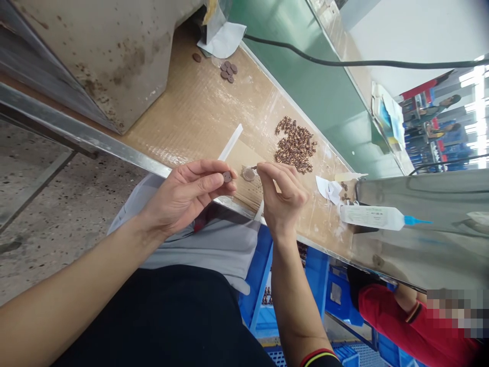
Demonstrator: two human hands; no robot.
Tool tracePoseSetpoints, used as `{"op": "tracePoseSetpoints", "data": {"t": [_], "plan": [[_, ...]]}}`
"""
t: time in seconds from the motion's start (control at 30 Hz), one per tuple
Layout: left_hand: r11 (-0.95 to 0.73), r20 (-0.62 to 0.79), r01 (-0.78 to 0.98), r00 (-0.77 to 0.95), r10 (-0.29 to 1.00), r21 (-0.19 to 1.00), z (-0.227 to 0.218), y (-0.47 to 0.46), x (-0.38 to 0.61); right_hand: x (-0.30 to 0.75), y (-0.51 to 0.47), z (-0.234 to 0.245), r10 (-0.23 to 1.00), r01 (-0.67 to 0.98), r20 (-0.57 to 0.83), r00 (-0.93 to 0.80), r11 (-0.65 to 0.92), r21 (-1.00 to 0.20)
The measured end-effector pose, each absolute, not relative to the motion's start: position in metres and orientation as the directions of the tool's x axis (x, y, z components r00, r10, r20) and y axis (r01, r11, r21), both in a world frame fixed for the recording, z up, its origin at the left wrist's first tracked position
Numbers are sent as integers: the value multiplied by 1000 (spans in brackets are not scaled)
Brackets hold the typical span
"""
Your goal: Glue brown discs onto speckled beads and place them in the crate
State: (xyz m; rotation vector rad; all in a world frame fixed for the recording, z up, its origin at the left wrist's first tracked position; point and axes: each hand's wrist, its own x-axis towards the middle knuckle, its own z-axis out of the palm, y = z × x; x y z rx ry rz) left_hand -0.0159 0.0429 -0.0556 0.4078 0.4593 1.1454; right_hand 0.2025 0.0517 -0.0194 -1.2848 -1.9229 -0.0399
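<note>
My left hand [189, 191] pinches a small dark brown disc [227, 177] between thumb and forefinger, just over the near edge of the cardboard-covered bench [198, 117]. My right hand [282, 196] is closed in a pinch on a thin tool whose tip meets a small round clear-rimmed part [249, 173], right beside the disc. A pile of small brown parts [295, 145] lies on the bench just beyond my right hand.
A white strip [231, 142] lies on the cardboard. Several brown discs [228, 71] sit farther along. A white syringe tube with a blue tip [376, 217] rests at right beside crumpled paper [328, 189]. A green conveyor [321, 86] runs behind. Another person's red sleeve [405, 318] is at lower right.
</note>
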Motion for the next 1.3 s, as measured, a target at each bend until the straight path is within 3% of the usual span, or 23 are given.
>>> {"op": "tracePoseSetpoints", "data": {"t": [0.4, 1.0, 1.17, 1.3], "plan": [[372, -152, -761, 346, 926, 531, -55, 42, -17, 209, 37, -14, 749, 857, 638, -177, 437, -275], [362, -144, -747, 343, 928, 557, -58, 42, -17, 213, 34, -16, 748, 853, 640, -175, 440, -282], [382, -170, -737, 348, 922, 558, -54, 38, -18, 206, 26, -2, 686, 803, 726, -46, 457, -381], [428, -191, -751, 386, 902, 503, -47, 34, -15, 192, 13, 20, 741, 674, 667, 80, 453, -584]]}}
